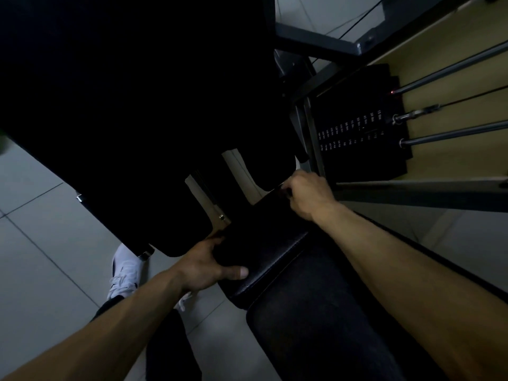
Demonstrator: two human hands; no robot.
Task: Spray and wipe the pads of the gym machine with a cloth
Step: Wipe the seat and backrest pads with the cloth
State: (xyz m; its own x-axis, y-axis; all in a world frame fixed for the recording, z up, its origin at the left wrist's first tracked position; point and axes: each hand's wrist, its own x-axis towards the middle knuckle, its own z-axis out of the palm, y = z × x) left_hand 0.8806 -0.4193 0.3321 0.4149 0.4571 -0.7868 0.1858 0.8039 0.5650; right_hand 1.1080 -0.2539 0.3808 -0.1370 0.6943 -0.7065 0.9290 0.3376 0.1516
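The scene is very dark. A black seat pad (275, 270) of the gym machine lies in the middle, with a stitched seam along its near edge. A darker flat sheet, seemingly a black cloth (261, 229), is stretched over the pad between my hands. My left hand (209, 268) grips its near left edge, thumb on top and fingers tucked under. My right hand (310, 193) pinches its far right corner with curled fingers. A large black back pad (137, 105) fills the upper left. No spray bottle is in view.
The weight stack (362, 127) with its guide rods (453, 133) stands at the right inside a grey steel frame (313, 138). Grey floor tiles (41, 243) lie to the left. My white shoe (126, 270) and dark trouser leg (316, 325) are below the pad.
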